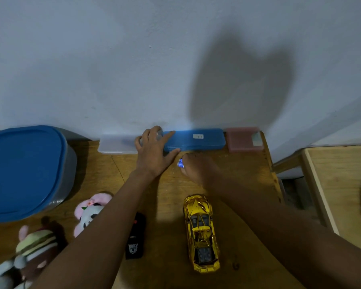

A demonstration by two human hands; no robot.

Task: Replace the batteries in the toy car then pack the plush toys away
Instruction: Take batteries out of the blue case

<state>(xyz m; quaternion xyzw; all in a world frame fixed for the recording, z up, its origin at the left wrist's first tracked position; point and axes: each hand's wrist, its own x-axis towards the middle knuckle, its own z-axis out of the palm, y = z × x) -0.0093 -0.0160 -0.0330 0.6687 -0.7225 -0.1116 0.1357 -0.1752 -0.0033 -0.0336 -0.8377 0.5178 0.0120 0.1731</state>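
Your left hand (154,147) lay with fingers spread wide over the left end of the blue case (194,140) by the far wall. Just to its right, your right hand (193,167) pinched the batteries (180,163) in curled fingers. The gold toy car (201,232) sat on the table (169,215) nearer you, untouched. The plush toys (90,213) lay at the near left, beside the blue-lidded container (25,172).
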